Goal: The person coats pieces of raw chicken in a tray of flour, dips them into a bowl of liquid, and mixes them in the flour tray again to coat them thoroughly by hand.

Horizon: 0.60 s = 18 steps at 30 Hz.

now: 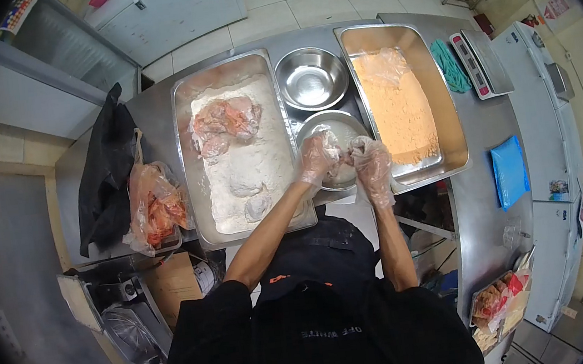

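My left hand [318,159], in a clear plastic glove, is closed over a steel bowl [307,128] of cloudy whitish liquid. A pale, flour-coated piece of chicken [338,169] shows between the hands, its shape mostly hidden by the fingers. Also gloved, my right hand [373,165] is closed at the piece's other side, above the bowl's right rim. To the left, a large steel tray [193,193] holds white flour [229,171], a heap of raw chicken [227,121] and floured pieces [257,206] near the front.
Behind the bowl stands another steel bowl [312,82]. A deep tray [454,142] of orange breading [399,112] lies right, beside a scale [483,63], green netting [449,65] and a blue packet [510,171]. At left are a bag of raw meat [161,207] and black plastic [107,170].
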Tool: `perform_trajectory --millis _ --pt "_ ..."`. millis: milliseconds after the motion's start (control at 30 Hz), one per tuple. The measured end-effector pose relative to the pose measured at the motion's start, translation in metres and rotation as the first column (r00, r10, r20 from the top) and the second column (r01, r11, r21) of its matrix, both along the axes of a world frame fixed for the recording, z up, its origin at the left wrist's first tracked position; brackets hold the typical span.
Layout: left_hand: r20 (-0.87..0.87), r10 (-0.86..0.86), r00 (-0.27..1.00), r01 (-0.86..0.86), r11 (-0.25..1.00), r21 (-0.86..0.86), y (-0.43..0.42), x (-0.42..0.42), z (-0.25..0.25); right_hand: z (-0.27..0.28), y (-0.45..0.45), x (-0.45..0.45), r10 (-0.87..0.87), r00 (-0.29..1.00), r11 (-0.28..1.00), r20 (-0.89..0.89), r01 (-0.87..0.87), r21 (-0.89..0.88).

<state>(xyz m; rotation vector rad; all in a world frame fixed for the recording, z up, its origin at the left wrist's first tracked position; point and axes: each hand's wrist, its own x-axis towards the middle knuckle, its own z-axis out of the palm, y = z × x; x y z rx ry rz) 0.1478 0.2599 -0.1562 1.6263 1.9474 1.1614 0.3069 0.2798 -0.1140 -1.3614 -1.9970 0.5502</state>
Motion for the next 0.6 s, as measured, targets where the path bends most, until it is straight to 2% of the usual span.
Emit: perform_trajectory --millis 33,100,133,167,200,267,333,367,400,500,533,600 --pt "0.008 -0.053 0.999 0.053 0.997 -0.049 0.003 -0.004 0.009 0.024 0.003 -0.005 0.009 0.999 0.996 -0.051 -0.013 -0.084" --pt "0.035 -0.157 0.987 0.161 0.976 -0.145 0.008 -0.011 0.036 0.043 0.006 -0.008 0.028 0.983 0.989 -0.18 -0.054 -0.138" --pt "-0.039 -0.131 0.991 0.128 0.989 -0.077 0.011 -0.012 0.034 0.041 0.008 -0.009 0.004 0.874 0.952 -0.486 -0.152 -0.266" --pt "-0.111 -0.1 0.989 0.1 0.995 -0.007 0.012 -0.012 0.034 0.038 0.01 -0.01 -0.09 0.673 0.902 -0.734 -0.257 -0.346" --pt "-0.18 -0.063 0.982 0.076 0.995 0.065 0.014 -0.013 0.033 0.069 0.002 -0.019 -0.112 0.589 0.915 -0.8 -0.252 -0.314" --pt "-0.098 -0.136 0.986 0.154 0.967 0.205 0.018 -0.026 0.035 0.1 -0.002 -0.021 0.011 0.695 0.971 -0.719 -0.178 -0.157" --pt "-0.047 -0.168 0.985 0.174 0.954 0.243 0.018 -0.033 0.055 0.119 -0.002 -0.019 0.097 0.819 0.993 -0.566 -0.118 0.0" --pt "-0.032 -0.161 0.987 0.164 0.964 0.208 0.017 -0.034 0.085 0.124 -0.002 -0.018 0.128 0.882 0.992 -0.453 -0.106 0.075" --pt "-0.011 -0.155 0.988 0.154 0.968 0.199 0.016 -0.036 0.098 0.146 -0.007 -0.022 0.064 0.989 0.985 -0.132 -0.041 0.167" --pt "0.092 -0.158 0.983 0.136 0.969 0.208 0.014 -0.04 0.113 0.161 -0.013 -0.022 0.057 0.998 0.94 0.005 -0.056 0.337" --pt "0.15 -0.17 0.974 0.136 0.968 0.209 0.015 -0.042 0.112 0.171 -0.016 -0.031 0.087 0.991 0.955 -0.102 -0.054 0.29" --pt "0.332 -0.212 0.919 0.15 0.967 0.204 0.017 -0.041 0.107 0.154 -0.015 -0.03 0.058 0.994 0.958 -0.093 -0.03 0.284"
